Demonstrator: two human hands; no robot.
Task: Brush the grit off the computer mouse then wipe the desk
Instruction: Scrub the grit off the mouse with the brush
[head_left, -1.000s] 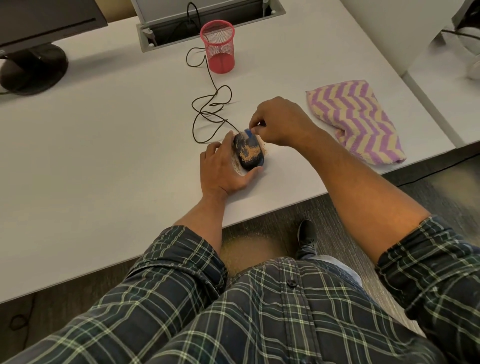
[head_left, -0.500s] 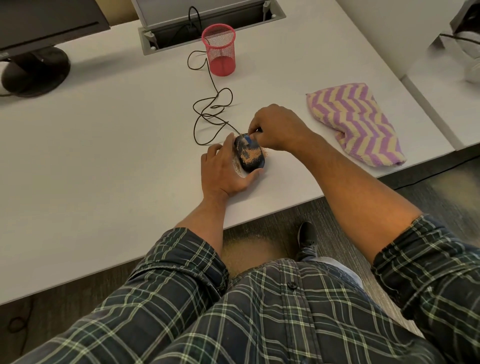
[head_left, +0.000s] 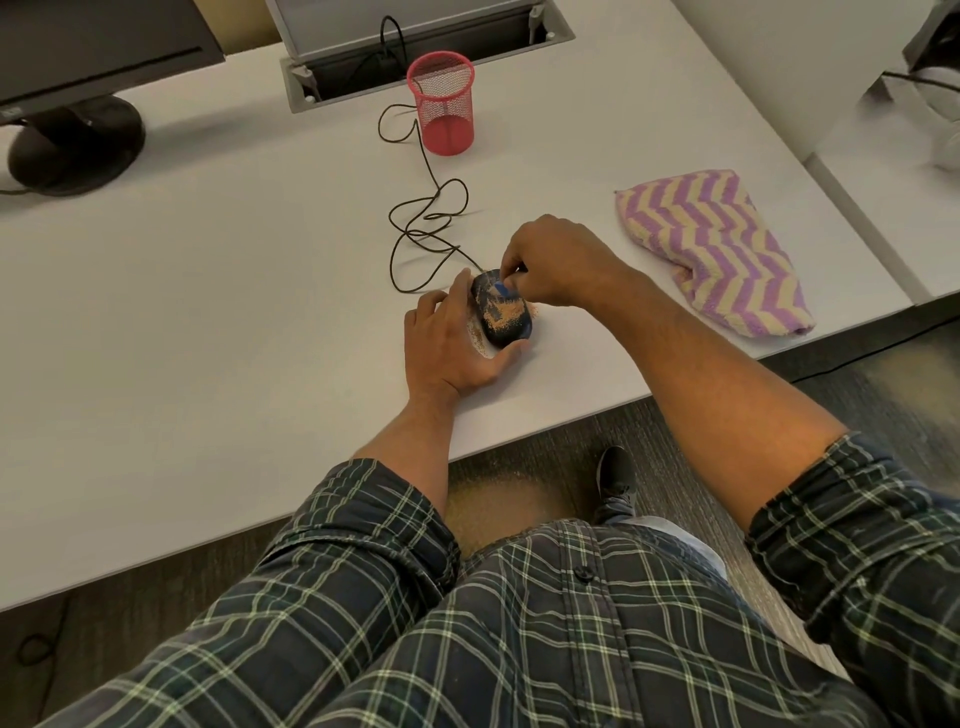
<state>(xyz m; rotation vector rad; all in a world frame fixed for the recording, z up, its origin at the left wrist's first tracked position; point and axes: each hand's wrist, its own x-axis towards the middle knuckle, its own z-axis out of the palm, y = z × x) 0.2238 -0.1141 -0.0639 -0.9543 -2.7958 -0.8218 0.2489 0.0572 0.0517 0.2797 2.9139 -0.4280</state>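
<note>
Two plaid sleeves fill the near edge at 6 o'clock, and beyond them both forearms are stretched onto the white desk (head_left: 218, 322). The left hand (head_left: 449, 345) is laid against the left flank of the computer mouse (head_left: 503, 316), fingers straight and close together, thumb hooked round the near end, so the mouse is steadied rather than gripped. The right hand (head_left: 558, 260) is curled at the mouse's far end, and a small blue brush (head_left: 503, 288) is pinched in its fingertips; the handle is hidden inside the fist.

Compared with a second ago, the blue tip has been drawn slightly back from the front edge onto the top of the mouse, and the left hand has been kept in place. That is taken to mean the brushing step is under way and only begun.

The mouse is dark and glossy, placed near the desk's front edge just right of centre. Tan grit (head_left: 506, 312) is spread across its rear half, and some lies on the desk along its left and right sides.

Farther off, the cable (head_left: 423, 234) is looped toward 12 o'clock past a red mesh cup (head_left: 444, 111). The chevron-striped cloth (head_left: 719, 249) lies untouched at 2 o'clock, well apart, so wiping is not yet started.
</note>
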